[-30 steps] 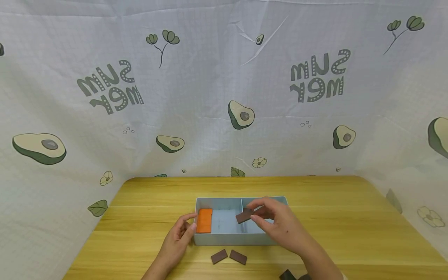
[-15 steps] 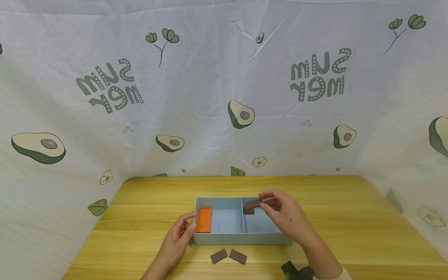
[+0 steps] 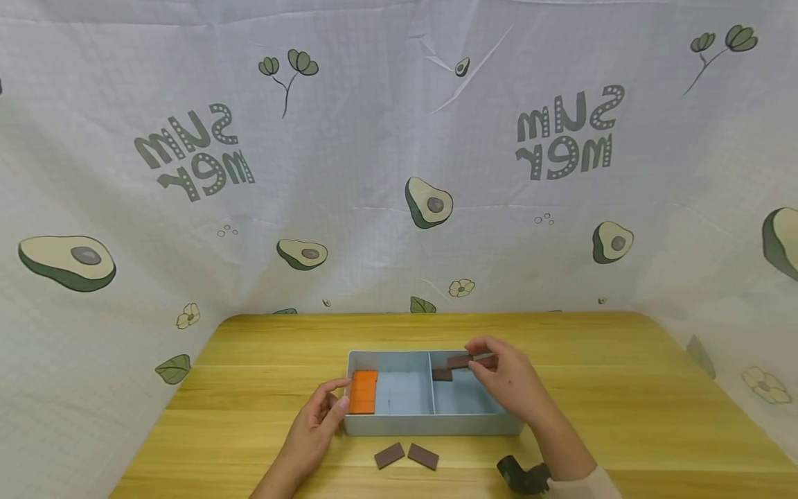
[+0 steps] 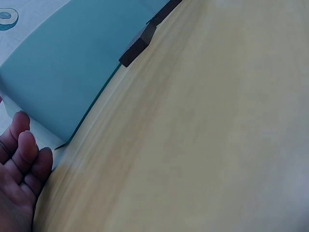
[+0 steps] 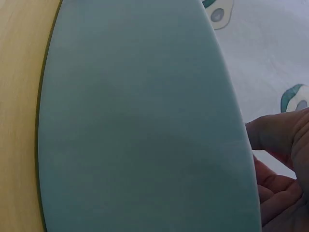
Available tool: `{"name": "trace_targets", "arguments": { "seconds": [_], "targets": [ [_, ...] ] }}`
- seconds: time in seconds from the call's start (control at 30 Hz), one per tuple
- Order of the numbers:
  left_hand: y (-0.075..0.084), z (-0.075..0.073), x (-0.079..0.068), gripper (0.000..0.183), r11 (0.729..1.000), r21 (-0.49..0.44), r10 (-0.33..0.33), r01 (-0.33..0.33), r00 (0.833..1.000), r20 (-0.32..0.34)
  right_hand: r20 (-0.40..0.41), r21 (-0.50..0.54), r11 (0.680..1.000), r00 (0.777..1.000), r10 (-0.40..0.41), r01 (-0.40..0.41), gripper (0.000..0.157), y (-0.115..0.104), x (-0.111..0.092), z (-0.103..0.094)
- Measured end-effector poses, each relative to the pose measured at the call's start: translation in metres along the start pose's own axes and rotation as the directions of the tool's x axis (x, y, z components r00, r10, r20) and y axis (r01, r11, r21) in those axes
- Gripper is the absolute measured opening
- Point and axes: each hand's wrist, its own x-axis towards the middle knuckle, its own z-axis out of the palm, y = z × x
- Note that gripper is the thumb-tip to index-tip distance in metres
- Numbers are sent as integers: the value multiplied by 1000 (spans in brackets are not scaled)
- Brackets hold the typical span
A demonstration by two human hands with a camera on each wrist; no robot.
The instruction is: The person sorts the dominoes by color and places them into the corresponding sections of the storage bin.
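Observation:
In the head view, my right hand (image 3: 508, 374) pinches a dark brown rectangular tile (image 3: 460, 362) over the back of the right compartment of a pale blue box (image 3: 399, 425). Another brown tile (image 3: 442, 375) lies in that compartment against the divider. My left hand (image 3: 316, 424) rests at the box's left end, its fingertips and thumb at the wall. Orange tiles (image 3: 363, 392) lie together along the left side of the left compartment. The right wrist view shows the box's outer wall (image 5: 145, 121) hiding the held tile.
Two brown tiles, the left one (image 3: 389, 456) and the right one (image 3: 423, 456), lie on the wooden table (image 3: 262, 388) before the box. A black device (image 3: 524, 477) is at my right wrist. A printed cloth (image 3: 349, 173) hangs behind the table.
My right hand has carried the tile rightward over the divider and down into the back of the right compartment. The left hand has stayed at the box's left end.

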Motion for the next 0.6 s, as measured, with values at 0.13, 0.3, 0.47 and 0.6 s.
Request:
{"name": "trace_targets", "arguments": {
  "seconds": [0.13, 0.3, 0.47, 0.6],
  "targets": [
    [0, -1, 0, 30, 1000, 9, -11, 11, 1000, -2, 17, -13, 1000, 1000, 20, -20, 24, 3, 5, 4],
    [-1, -1, 0, 30, 1000, 9, -12, 13, 1000, -5, 50, -67, 997, 998, 40, -36, 22, 4, 7, 11],
    [-2, -1, 0, 30, 1000, -2, -1, 1, 1000, 2, 99, -108, 994, 994, 35, -24, 20, 5, 7, 17],
    [-2, -2, 0, 30, 1000, -2, -3, 3, 1000, 6, 129, -135, 991, 991, 24, -6, 20, 6, 8, 19]
  ]
}}
